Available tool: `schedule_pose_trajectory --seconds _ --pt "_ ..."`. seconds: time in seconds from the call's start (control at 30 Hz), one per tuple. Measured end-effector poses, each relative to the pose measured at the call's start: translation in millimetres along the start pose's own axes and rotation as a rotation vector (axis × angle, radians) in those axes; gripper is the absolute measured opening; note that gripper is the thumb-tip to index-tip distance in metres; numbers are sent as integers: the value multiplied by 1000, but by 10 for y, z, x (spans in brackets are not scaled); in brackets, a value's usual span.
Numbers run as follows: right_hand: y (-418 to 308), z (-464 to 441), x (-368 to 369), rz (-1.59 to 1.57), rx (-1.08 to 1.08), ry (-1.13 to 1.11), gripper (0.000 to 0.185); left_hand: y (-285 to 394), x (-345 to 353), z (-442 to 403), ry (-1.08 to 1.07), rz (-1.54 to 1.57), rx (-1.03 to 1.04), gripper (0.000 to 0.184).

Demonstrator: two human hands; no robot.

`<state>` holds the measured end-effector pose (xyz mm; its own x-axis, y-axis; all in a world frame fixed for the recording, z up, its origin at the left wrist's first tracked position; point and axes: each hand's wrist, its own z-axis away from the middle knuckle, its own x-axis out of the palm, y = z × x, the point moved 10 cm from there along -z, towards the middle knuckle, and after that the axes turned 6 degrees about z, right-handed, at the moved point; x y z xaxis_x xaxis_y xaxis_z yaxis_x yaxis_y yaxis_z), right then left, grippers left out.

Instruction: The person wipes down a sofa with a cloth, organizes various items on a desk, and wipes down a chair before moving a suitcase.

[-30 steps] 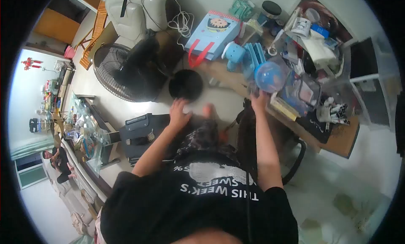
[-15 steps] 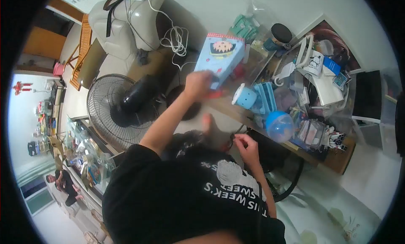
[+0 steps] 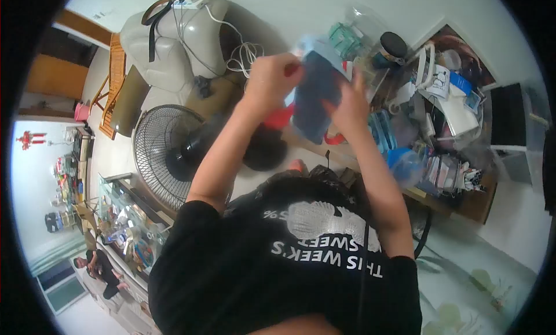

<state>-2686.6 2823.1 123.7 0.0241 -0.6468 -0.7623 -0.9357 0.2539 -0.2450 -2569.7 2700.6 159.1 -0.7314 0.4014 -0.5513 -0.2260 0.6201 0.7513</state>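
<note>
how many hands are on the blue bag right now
2: the left hand at the left edge of the blue bag, the right hand on its right side; motion blur partly obscures the fingers.

The bag (image 3: 317,97) looks papery; the armchair (image 3: 165,71) glossy and leathery; the fan grille (image 3: 157,143) metallic.

black T-shirt (image 3: 231,271) | short sleeves (image 3: 200,222) | white lettering (image 3: 330,261) "THIS WEEK'S SWEET" | whitish motif (image 3: 315,220)

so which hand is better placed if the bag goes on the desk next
Probably the right hand: it is on the side of the blue bag nearer the desk, while the left hand is farther away.
</note>
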Motion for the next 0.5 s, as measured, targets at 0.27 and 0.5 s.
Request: schedule_pose_trajectory --seconds 0.27,0.5 --pt "-170 -120 484 21 21 -292 12 -20 -410 449 133 -301 -67 21" --pt "-887 -20 150 -381 -151 -261 10 -75 -266 804 243 -79 -255 22"
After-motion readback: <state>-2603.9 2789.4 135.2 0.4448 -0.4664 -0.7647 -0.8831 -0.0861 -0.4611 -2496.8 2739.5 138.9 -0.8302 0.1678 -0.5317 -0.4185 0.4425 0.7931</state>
